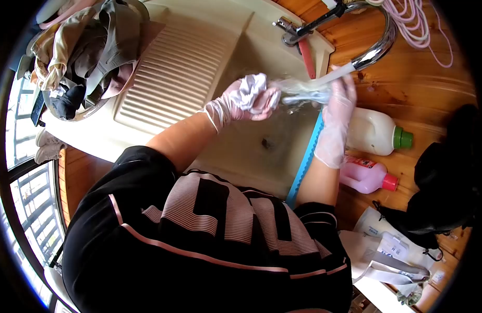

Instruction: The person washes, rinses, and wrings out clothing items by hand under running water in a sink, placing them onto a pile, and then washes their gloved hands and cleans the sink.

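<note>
Pale cloth (250, 92) lies bunched in the left hand (235, 104), near the right hand (340, 104).

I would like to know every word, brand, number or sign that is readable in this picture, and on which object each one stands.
No text can be read with certainty.
Pink plastic bottle: printing on its red label, too blurred.
Larger white package: small print, too small.
Small white packet with bluish marks: too blurred.
Black shirt: pale striped blocks; I cannot tell whether they form letters.
</note>
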Demonstrator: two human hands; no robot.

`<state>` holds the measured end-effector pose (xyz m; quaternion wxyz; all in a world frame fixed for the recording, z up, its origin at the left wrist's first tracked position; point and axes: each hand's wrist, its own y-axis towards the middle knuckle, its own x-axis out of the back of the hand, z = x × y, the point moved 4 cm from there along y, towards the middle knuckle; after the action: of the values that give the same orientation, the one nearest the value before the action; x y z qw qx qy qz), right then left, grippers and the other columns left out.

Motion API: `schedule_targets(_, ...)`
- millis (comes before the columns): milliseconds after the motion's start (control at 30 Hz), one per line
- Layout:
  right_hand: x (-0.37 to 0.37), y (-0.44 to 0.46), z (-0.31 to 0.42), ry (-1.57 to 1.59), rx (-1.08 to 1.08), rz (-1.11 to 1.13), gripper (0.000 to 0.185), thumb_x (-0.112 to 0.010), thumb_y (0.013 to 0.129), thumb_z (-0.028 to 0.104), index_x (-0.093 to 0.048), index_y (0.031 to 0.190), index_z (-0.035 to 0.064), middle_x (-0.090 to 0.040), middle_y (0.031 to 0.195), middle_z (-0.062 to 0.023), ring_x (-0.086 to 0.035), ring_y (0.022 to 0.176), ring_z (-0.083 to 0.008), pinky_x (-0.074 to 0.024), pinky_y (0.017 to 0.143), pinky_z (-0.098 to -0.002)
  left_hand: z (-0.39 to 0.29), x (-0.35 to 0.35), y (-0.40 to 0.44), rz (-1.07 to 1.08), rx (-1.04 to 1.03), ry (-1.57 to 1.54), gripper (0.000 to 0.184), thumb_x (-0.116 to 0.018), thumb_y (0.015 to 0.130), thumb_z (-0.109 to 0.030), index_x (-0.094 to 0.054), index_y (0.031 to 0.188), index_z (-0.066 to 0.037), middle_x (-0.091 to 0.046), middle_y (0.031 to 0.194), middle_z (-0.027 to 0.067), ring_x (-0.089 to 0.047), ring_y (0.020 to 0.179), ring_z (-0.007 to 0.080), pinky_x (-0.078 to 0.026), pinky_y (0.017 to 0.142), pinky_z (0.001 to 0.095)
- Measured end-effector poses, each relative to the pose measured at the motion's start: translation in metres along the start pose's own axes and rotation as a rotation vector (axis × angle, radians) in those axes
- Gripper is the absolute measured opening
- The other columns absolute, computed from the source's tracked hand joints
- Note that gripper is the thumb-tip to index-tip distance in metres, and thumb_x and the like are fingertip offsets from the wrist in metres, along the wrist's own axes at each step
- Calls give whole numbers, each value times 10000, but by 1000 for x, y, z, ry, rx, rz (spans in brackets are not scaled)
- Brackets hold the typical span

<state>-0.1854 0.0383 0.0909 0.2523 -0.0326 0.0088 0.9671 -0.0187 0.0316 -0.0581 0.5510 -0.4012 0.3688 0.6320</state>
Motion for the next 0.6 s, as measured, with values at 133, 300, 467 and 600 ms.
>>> schedule_targets(133, -1, -7, -4, -192, 7, 22, 131, -565, 865, 88, -625, 962, 22, -566, 742, 9, -508, 595, -80, -426, 534, -206, -7, -17, -10, -110, -226, 253, 348, -393, 886, -366, -499, 1003, -55, -523, 902, 79, -541, 861, 223, -485, 804, 442)
schedule_targets(300, 9, -15, -51, -297, 93, 94, 172, -565, 876, 103, -647, 1014, 41, -603, 729, -20, -525, 607, -85, -435, 539, -232, -13, -25, 6, 119, -239, 338, 358, -378, 903, -357, -534, 1064, -79, -568, 1040, 133, -556, 962, 312, -461, 849, 523)
schedule_targets(467, 10, -21, -53, -711, 166, 135, 216, -616, 864, 134, -633, 1044, 18, -586, 760, 19, -476, 620, -54, -396, 547, -214, -16, -40, 15, 2, -332, 112, 410, -374, 911, -356, -500, 1142, -41, -550, 1111, 165, -548, 1008, 334, -433, 897, 548)
schedule_targets(600, 7, -20, -79, -317, -106, 270, 233, -639, 849, 161, -639, 1037, 23, -484, 700, 62, -388, 603, -38, -329, 516, -218, 0, -43, 12, -32, -235, -1, 357, -419, 896, -295, -530, 1101, -25, -555, 1090, 157, -555, 984, 298, -443, 863, 532)
